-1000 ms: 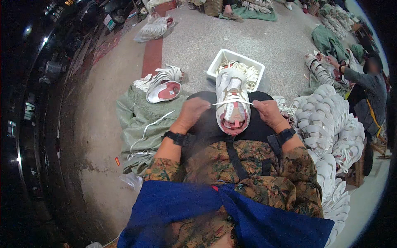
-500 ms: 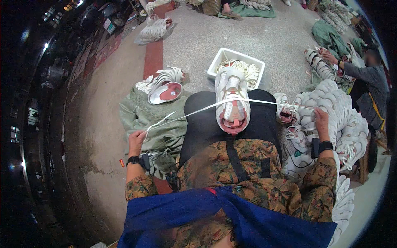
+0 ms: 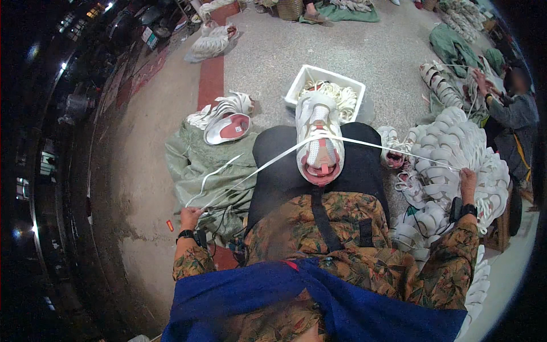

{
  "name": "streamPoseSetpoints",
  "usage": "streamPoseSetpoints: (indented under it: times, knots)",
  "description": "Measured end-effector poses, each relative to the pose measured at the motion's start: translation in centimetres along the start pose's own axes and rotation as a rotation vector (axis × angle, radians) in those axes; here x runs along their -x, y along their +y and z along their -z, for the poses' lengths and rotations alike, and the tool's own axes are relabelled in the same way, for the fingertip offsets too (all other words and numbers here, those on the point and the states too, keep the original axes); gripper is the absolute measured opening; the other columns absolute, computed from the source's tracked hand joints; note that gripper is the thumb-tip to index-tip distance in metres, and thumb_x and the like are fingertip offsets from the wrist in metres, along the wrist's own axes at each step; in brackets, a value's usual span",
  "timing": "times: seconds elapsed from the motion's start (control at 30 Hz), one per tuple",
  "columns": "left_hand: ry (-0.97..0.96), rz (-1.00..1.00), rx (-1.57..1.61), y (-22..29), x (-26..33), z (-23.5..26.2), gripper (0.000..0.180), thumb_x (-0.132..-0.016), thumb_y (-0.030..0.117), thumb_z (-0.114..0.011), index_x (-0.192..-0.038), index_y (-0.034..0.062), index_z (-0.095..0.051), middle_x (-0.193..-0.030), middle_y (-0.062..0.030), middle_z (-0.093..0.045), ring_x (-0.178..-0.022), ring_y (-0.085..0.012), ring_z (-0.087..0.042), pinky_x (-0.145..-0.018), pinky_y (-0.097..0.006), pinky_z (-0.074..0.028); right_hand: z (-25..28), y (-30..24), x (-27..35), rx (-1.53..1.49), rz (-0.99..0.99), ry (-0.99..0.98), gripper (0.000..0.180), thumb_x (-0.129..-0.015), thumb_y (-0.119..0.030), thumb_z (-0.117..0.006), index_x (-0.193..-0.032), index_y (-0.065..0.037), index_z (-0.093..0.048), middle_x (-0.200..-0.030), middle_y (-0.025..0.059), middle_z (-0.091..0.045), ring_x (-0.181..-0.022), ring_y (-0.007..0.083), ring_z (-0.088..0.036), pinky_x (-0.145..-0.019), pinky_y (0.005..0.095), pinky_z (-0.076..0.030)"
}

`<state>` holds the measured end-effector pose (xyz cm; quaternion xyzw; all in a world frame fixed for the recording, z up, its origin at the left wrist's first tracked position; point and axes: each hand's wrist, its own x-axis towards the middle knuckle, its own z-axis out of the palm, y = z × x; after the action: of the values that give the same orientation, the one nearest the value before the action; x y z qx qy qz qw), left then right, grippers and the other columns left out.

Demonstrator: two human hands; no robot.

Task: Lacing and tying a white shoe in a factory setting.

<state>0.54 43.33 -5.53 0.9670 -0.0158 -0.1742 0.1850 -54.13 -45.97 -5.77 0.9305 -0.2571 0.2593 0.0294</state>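
Left hand (image 3: 190, 217) clenched on one end of the white lace (image 3: 268, 163), right hand (image 3: 468, 181) clenched on the other end, both arms flung wide to either side. Lace drawn taut in two straight runs, meeting at the middle of the white shoe (image 3: 319, 139) and crossing over its eyelets. Shoe propped toe-away on the black lap pad (image 3: 273, 182), opening toward the body, long axis running straight out from the lap, roughly square to the stretched lace. Shoe midway between the hands, neither clearly nearer; left hand low by the knee, right hand out against the heap of white shoes (image 3: 456, 165). Loose tail of lace curling beyond the left fist over the green sack (image 3: 194, 165). Further out: white crate (image 3: 299, 85) of laces just past the toe, one more shoe with a pink lining (image 3: 228, 128) lying on the sack, grey speckled floor (image 3: 370, 51) all round. At far right, another person (image 3: 515, 114) seated, hands busy with shoes.
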Motion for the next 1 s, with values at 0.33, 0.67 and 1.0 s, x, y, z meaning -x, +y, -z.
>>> streamPoseSetpoints:
  times: [0.33, 0.67, 1.0]
  knots:
    - [-0.55, 0.046, 0.75, 13.9, -1.5, -1.5, 0.02, -0.082, 0.021, -0.068, -0.069, 0.0067, -0.061, -0.059, 0.002, -0.053, -0.048, -0.0061, -0.044, -0.045, -0.022, -0.031, -0.6, -21.4, -12.3, -0.973, -0.442, -0.672, 0.016, -0.073, -0.008, -0.065, -0.06, -0.006, -0.056, -0.055, -0.0045, -0.048, -0.049, 0.0053, -0.043, -0.044, 0.0225, -0.033]
    - [-0.561, -0.67, 0.216, 34.5, 2.3, -1.4, 0.024, -0.079, 0.024, -0.067, -0.074, 0.0009, -0.064, -0.063, -0.0044, -0.06, -0.057, -0.0172, -0.057, -0.054, -0.032, -0.043, -2.4, -44.0, -18.1, -0.742, 0.072, -0.278, 0.024, -0.073, -0.02, -0.071, -0.086, -0.002, -0.062, -0.081, 0.0112, -0.061, -0.082, 0.0255, -0.06, -0.072, 0.0351, -0.047]
    - [0.099, -1.179, 0.285, 42.8, 3.3, -3.9, 0.008, -0.077, 0.01, -0.067, -0.083, 0.0054, -0.065, -0.077, -0.0112, -0.061, -0.071, -0.0275, -0.06, -0.063, -0.037, -0.047, -1.5, -47.9, -15.6, -0.721, 0.24, -0.253, 0.034, -0.073, -0.008, -0.065, -0.103, 0.0, -0.052, -0.08, 0.0151, -0.048, -0.073, 0.0338, -0.052, -0.067, 0.0408, -0.043]
